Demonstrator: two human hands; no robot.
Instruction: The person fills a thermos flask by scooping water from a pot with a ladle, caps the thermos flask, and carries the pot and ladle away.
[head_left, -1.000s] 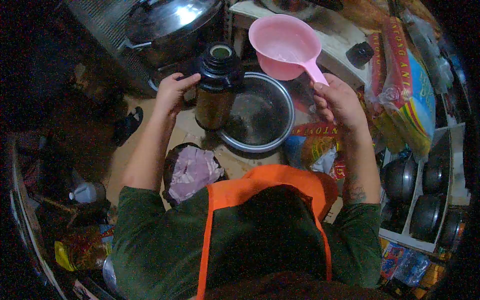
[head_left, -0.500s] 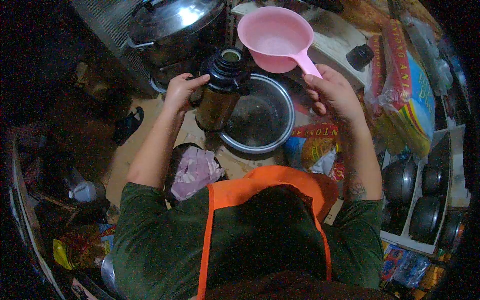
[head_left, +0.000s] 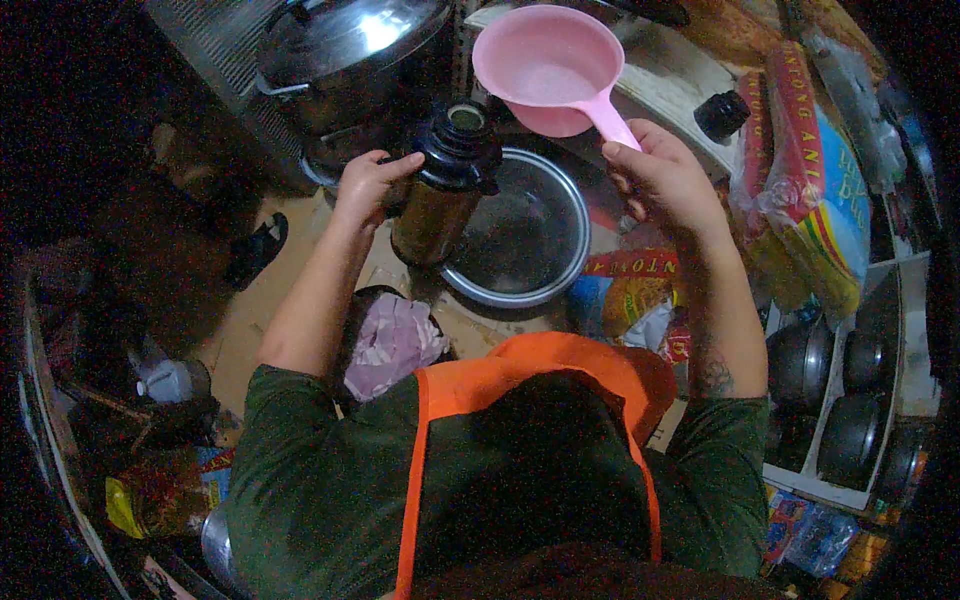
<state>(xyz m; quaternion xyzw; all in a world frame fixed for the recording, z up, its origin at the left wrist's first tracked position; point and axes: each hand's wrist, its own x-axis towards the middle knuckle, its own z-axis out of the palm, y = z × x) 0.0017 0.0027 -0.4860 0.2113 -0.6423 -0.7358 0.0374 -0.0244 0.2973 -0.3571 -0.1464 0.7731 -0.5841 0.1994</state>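
My left hand (head_left: 372, 185) is closed on the side handle of a dark thermos flask (head_left: 437, 215). The flask has no lid on, and its round mouth faces up toward me. In my right hand (head_left: 665, 175) is the handle of a pink water dipper (head_left: 550, 65), held level beyond the flask and to its right. Some clear liquid seems to lie in the dipper's bowl. Below both stands a wide metal basin (head_left: 572, 265), partly covered by the flask; its inside looks dark, and I cannot make out what it holds.
A large lidded pot (head_left: 350, 60) stands at the back left. A black cap (head_left: 720, 115) sits on a pale ledge at the right, beside printed plastic sacks (head_left: 830, 200). Dark pans (head_left: 850, 430) fill a rack at the right. A lilac cloth (head_left: 392, 345) lies near my apron.
The dipper has shifted slightly up and away from me. The flask has tipped very little, its mouth now slightly lower and further right. Both hands keep their grips.
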